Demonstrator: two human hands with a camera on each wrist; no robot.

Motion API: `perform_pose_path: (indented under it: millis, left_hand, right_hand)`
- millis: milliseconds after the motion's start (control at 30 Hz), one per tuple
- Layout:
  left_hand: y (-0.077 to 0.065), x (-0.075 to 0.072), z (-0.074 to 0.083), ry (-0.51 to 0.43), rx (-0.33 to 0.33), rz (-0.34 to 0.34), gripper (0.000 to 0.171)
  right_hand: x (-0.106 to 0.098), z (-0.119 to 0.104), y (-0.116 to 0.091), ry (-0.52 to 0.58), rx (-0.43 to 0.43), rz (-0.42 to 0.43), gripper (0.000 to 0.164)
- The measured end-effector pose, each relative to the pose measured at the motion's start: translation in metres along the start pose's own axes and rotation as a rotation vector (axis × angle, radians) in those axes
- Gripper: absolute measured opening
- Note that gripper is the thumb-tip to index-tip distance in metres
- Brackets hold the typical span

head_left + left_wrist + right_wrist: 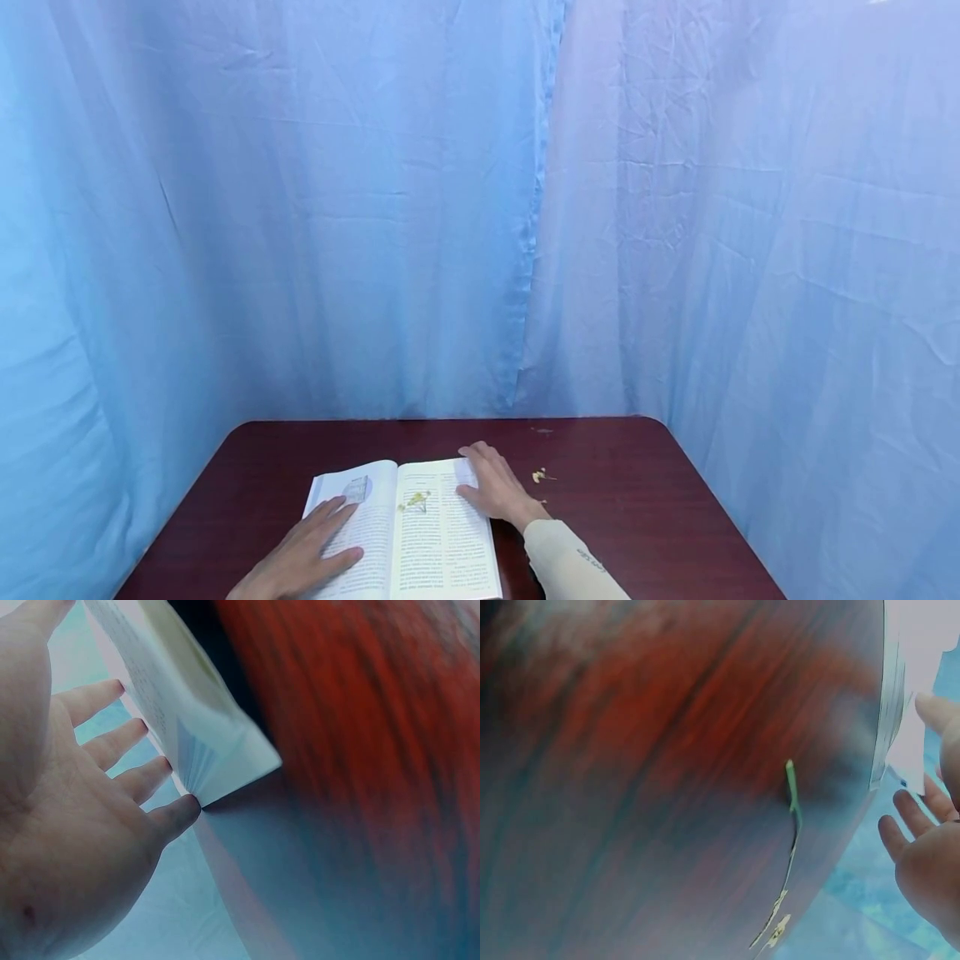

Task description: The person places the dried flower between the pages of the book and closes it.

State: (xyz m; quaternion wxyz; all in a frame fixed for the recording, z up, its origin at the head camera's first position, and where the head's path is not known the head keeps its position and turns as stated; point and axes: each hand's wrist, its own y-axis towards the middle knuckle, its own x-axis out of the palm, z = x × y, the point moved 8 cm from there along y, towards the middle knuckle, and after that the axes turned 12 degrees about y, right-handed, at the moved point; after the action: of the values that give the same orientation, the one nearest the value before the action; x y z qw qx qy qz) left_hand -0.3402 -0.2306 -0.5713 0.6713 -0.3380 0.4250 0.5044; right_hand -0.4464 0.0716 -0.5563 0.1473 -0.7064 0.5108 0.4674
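An open book (pixel 367 542) lies on the dark red table, a round picture at the top of its left page. On the right page, near the fold, rests a sprig of small yellow flowers (pixel 417 501). My left hand (pixel 303 550) lies over the left page with its fingers spread; in the left wrist view its straight fingertips (pixel 180 814) meet the book's edge. My right hand (pixel 495 487) is at the upper outer edge of the right page, fingers extended. In the right wrist view, that hand (pixel 930 855) is beside the book's page edges (pixel 889 697).
Right of the right hand, another small yellow flower sprig (pixel 540 476) lies on the table (pixel 637 517). The right wrist view shows a thin green stem (pixel 793 795) with pale bits at its end. Blue curtains (pixel 420 208) hang behind the table's far edge and at both sides.
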Motion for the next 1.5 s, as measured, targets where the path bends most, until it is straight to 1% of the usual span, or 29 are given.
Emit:
perform_pose_path:
  millis: [67, 167, 300, 467, 567, 733, 900, 1033, 1100, 1200, 1300, 1367, 1500]
  left_hand:
    - [0.0, 0.001, 0.0, 0.001, -0.008, -0.007, 0.087]
    - [0.001, 0.001, 0.0, 0.001, -0.014, -0.011, 0.088]
    - [0.0, 0.001, 0.0, 0.0, -0.01, -0.01, 0.088]
    - [-0.001, 0.001, 0.0, -0.002, -0.018, -0.021, 0.089]
    - [-0.001, 0.001, 0.0, -0.001, -0.019, -0.019, 0.088]
    - [-0.002, 0.0, 0.001, 0.008, -0.005, -0.009, 0.087]
    - [-0.004, -0.002, 0.002, 0.013, 0.02, 0.007, 0.086]
    - [-0.004, -0.002, 0.002, 0.005, 0.011, 0.0, 0.087]
    - [-0.003, -0.001, 0.001, -0.005, -0.001, -0.008, 0.088]
    - [-0.003, -0.001, 0.0, -0.008, -0.006, -0.012, 0.088]
    - [-0.004, -0.001, -0.001, -0.003, -0.006, -0.009, 0.088]
    - [-0.003, -0.001, -0.002, 0.0, -0.011, -0.012, 0.088]
    - [-0.002, 0.0, -0.003, 0.006, -0.015, -0.015, 0.089]
  right_hand:
    - [-0.004, -0.002, 0.0, 0.015, -0.003, 0.04, 0.058]
    - [-0.009, -0.004, -0.001, 0.069, -0.001, 0.093, 0.052]
    - [-0.012, -0.003, -0.001, 0.158, 0.029, 0.138, 0.048]
    - [-0.011, 0.002, 0.001, 0.234, 0.055, 0.16, 0.046]
    - [-0.011, 0.004, 0.001, 0.28, 0.055, 0.172, 0.043]
    - [-0.012, 0.006, 0.0, 0.312, 0.063, 0.2, 0.039]
    - [-0.014, 0.009, -0.001, 0.337, 0.112, 0.216, 0.029]
    - [-0.015, 0.009, -0.003, 0.365, 0.127, 0.225, 0.02]
    - [-0.015, 0.009, -0.004, 0.374, 0.129, 0.227, 0.019]
    - [-0.016, 0.008, -0.006, 0.404, 0.123, 0.214, 0.023]
    - [-0.016, 0.006, -0.008, 0.432, 0.122, 0.171, 0.032]
    - [-0.015, 0.005, -0.01, 0.452, 0.123, 0.127, 0.039]
    - [-0.013, 0.002, -0.015, 0.462, 0.123, 0.056, 0.051]
